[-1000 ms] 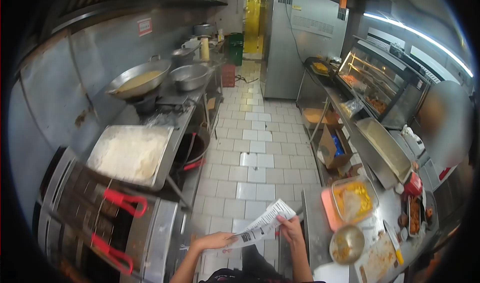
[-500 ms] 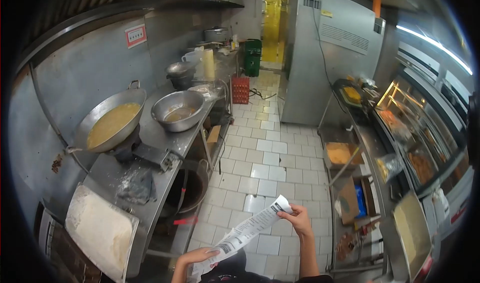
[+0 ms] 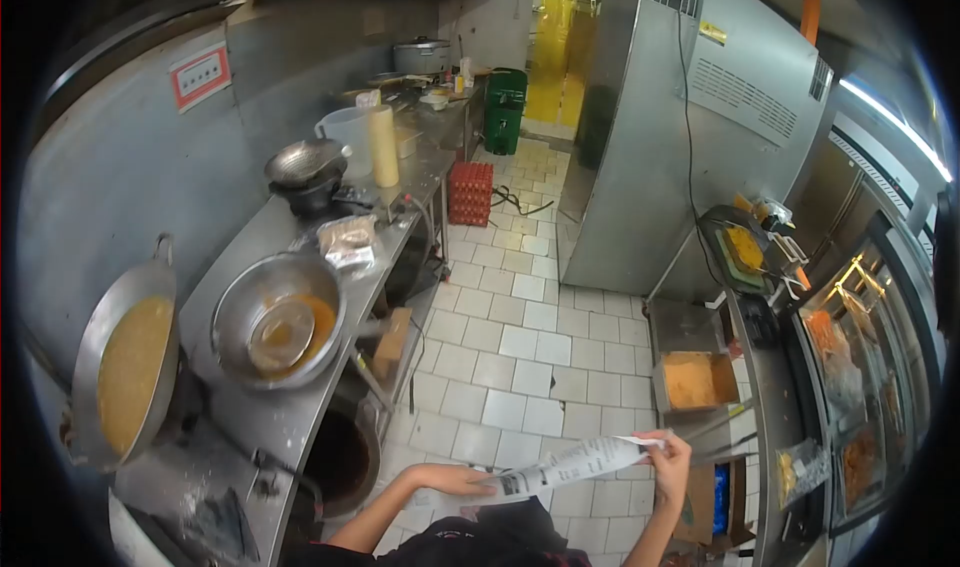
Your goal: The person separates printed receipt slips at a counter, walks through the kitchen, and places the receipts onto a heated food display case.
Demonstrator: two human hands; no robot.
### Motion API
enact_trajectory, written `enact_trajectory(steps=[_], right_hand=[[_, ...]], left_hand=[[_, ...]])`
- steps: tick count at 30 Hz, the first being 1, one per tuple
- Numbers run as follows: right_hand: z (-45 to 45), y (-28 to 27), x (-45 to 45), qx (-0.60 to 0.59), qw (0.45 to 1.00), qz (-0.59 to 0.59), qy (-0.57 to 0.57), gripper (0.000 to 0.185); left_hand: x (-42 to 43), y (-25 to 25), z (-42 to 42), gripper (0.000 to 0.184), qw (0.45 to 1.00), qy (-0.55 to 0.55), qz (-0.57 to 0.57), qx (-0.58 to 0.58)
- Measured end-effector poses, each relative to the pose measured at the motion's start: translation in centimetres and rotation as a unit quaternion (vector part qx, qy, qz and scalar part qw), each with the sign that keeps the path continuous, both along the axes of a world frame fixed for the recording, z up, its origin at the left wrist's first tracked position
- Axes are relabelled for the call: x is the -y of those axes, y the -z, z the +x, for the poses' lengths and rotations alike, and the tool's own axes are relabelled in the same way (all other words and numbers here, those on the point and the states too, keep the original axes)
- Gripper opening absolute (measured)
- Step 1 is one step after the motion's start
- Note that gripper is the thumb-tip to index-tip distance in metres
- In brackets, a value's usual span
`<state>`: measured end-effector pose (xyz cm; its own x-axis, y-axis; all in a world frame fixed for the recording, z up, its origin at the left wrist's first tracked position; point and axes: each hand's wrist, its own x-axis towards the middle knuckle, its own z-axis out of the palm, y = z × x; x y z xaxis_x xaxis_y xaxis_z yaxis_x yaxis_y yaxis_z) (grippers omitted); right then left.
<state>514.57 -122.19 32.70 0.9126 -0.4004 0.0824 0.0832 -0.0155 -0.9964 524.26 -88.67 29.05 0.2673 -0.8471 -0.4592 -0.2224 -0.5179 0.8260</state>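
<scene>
A long printed paper receipt (image 3: 585, 464) stretches between my two hands, low in the view and above the tiled floor. My right hand (image 3: 670, 464) pinches its right end, where the paper curls. At the other end, my left hand (image 3: 455, 479) holds the receipt with the fingers laid along it; the thumb is hard to make out. Lines of dark print show on the side facing me, too small to read.
On the left counter stand a wok of oil (image 3: 135, 377), a steel basin with a bowl inside (image 3: 232, 352) and a strainer (image 3: 300, 167). Red egg trays (image 3: 470, 195) and a green bin (image 3: 505, 112) stand ahead. A glass display case (image 3: 870, 367) and a box of orange crumbs (image 3: 690, 382) are at right.
My view has moved forward along the aisle, so the wok and basin sit nearer. Both hands have shifted right in view, and the receipt is now held more level.
</scene>
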Motion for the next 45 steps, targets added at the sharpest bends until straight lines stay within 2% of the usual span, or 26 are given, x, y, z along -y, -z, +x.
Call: enact_trajectory(steps=[3, 5, 7, 8, 10, 11, 12, 14, 15, 17, 19, 20, 23, 24, 25, 27, 29, 31, 33, 35, 37, 38, 40, 41, 43, 45], right_hand=[[7.7, 0.7, 3.1, 0.000, 1.000, 0.021, 0.013, 0.013], [13.9, 1.6, 5.4, -0.011, 1.000, 0.022, 0.010, 0.012], [20.9, 3.2, 8.0, -0.025, 1.000, 0.002, -0.016, 0.011], [24.8, 3.9, 8.9, -0.008, 0.999, 0.013, -0.029, 0.013], [32.9, 3.6, 10.1, -0.007, 0.998, -0.008, -0.063, 0.023], [37.1, 2.7, 10.0, -0.009, 0.997, -0.004, -0.075, 0.023], [41.7, 1.5, 9.5, -0.026, 0.996, -0.032, -0.084, 0.024], [49.7, 0.2, 8.3, -0.049, 0.990, -0.066, -0.114, 0.026], [53.9, 0.5, 7.4, -0.039, 0.984, -0.075, -0.155, 0.026], [61.7, 1.1, 5.2, -0.031, 0.972, -0.090, -0.214, 0.026], [68.6, 2.0, 2.3, -0.028, 0.931, -0.107, -0.347, 0.024], [71.5, 2.2, 0.9, -0.030, 0.926, -0.108, -0.359, 0.024], [79.7, 3.5, -2.8, -0.058, 0.886, -0.140, -0.438, 0.025], [82.4, 4.3, -3.7, -0.050, 0.860, -0.162, -0.481, 0.028], [85.1, 4.8, -4.4, -0.042, 0.831, -0.185, -0.523, 0.031], [89.9, 5.4, -5.5, -0.042, 0.807, -0.216, -0.547, 0.036], [94.5, 5.1, -6.3, -0.101, 0.778, -0.071, -0.616, 0.038], [99.2, 3.5, -6.7, -0.140, 0.753, -0.042, -0.642, 0.038], [104.5, 2.9, -7.3, -0.158, 0.754, -0.024, -0.637, 0.035], [111.3, 3.6, -9.2, -0.135, 0.768, -0.025, -0.626, 0.030], [118.9, 4.2, -12.8, -0.086, 0.793, -0.057, -0.601, 0.026], [123.1, 4.3, -15.3, -0.052, 0.805, -0.079, -0.585, 0.023], [131.6, 4.4, -21.9, -0.019, 0.813, -0.090, -0.575, 0.016], [135.6, 5.6, -25.7, 0.022, 0.826, -0.081, -0.558, 0.019], [143.2, 8.9, -33.6, 0.226, 0.815, -0.220, -0.486, 0.025], [148.2, 11.6, -40.0, 0.231, 0.772, -0.342, -0.484, 0.028]], left_hand=[[3.9, 1.4, 9.3, 0.059, 0.999, 0.038, 0.007, -0.035], [5.5, 2.9, 15.2, 0.053, 1.000, 0.025, -0.010, -0.016], [7.1, 3.1, 20.8, 0.047, 0.994, -0.021, -0.003, -0.111], [7.6, 3.4, 23.2, 0.047, 0.993, -0.029, -0.004, -0.114], [8.3, 4.3, 28.1, 0.042, 0.982, -0.125, -0.025, -0.138], [8.1, 3.5, 30.4, 0.042, 0.981, -0.137, -0.022, -0.139], [7.8, 2.4, 32.6, 0.041, 0.970, -0.204, -0.035, -0.130], [6.9, 1.7, 36.0, 0.039, 0.927, -0.337, -0.093, -0.137], [6.3, 1.4, 37.7, 0.038, 0.903, -0.405, -0.085, -0.119], [5.0, 2.0, 40.9, 0.039, 0.875, -0.472, -0.090, -0.061], [4.1, 2.8, 44.3, 0.039, 0.855, -0.508, -0.088, -0.062], [3.9, 3.1, 46.0, 0.039, 0.845, -0.526, -0.079, -0.059], [4.4, 3.7, 52.0, 0.038, 0.841, -0.526, -0.085, -0.100], [4.7, 4.4, 54.2, 0.038, 0.853, -0.508, -0.076, -0.097], [4.9, 5.2, 57.4, 0.044, 0.891, -0.451, -0.026, -0.058], [5.7, 6.5, 62.7, 0.047, 0.918, -0.397, 0.011, -0.008], [6.4, 6.1, 68.0, 0.047, 0.925, -0.378, -0.032, -0.001], [6.8, 4.7, 72.8, 0.047, 0.929, -0.363, -0.072, 0.003], [6.3, 2.7, 76.6, 0.047, 0.922, -0.357, -0.065, -0.132], [5.7, 2.5, 79.0, 0.051, 0.917, -0.378, -0.040, -0.120], [5.2, 5.0, 79.9, 0.052, 0.909, -0.411, -0.034, -0.059], [4.9, 5.4, 80.2, 0.052, 0.902, -0.426, -0.035, -0.064], [5.0, 5.2, 81.0, 0.052, 0.826, -0.546, -0.035, -0.133], [5.5, 5.6, 81.3, 0.052, 0.813, -0.564, -0.036, -0.140], [7.4, 6.0, 81.9, 0.044, 0.708, -0.656, -0.079, -0.248], [9.5, 5.9, 84.2, 0.043, 0.670, -0.694, -0.079, -0.250]])
